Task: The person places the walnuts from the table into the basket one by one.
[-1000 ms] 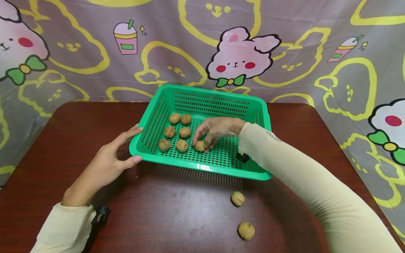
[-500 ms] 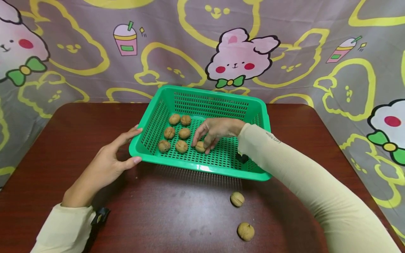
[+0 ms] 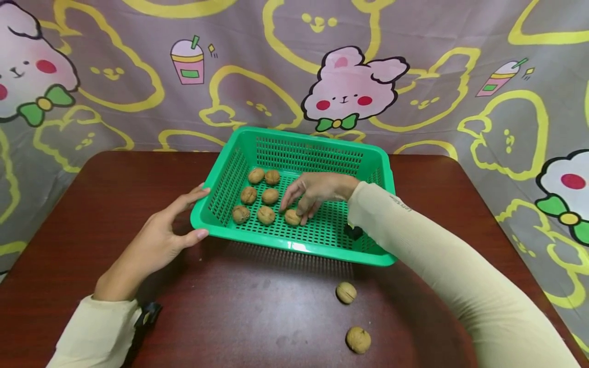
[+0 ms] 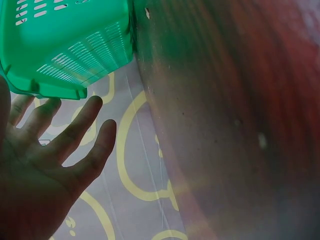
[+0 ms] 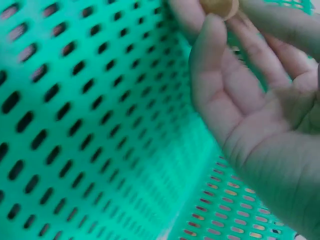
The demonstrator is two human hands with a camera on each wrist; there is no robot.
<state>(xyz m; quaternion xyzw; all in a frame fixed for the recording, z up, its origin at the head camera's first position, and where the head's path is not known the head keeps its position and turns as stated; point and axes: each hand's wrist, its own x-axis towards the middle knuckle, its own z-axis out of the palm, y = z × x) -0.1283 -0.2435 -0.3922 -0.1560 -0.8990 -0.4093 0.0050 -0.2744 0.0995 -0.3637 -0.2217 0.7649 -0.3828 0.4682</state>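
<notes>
A green plastic basket (image 3: 322, 250) with slotted walls stands on the table. My left hand (image 3: 154, 243) touches its left rim, thumb at the front corner and fingertips further back. In the left wrist view the left hand's fingers (image 4: 87, 117) are spread and fairly straight against the basket's edge. Inside the basket, my right hand (image 3: 319, 187) holds a walnut (image 3: 292, 217) at the floor between thumb and fingertips. Part of that walnut (image 5: 220, 7) shows at the top of the right wrist view. Several walnuts (image 3: 266, 215) lie left of it in short rows.
Two loose walnuts, one nearer the basket (image 3: 346, 292) and one closer to me (image 3: 358, 340), lie on the dark red-brown table (image 3: 239, 306). A patterned cloth (image 3: 257, 41) hangs behind the table and along its sides.
The head view has shifted slightly. Both hands, the basket and the walnuts keep their places relative to one another.
</notes>
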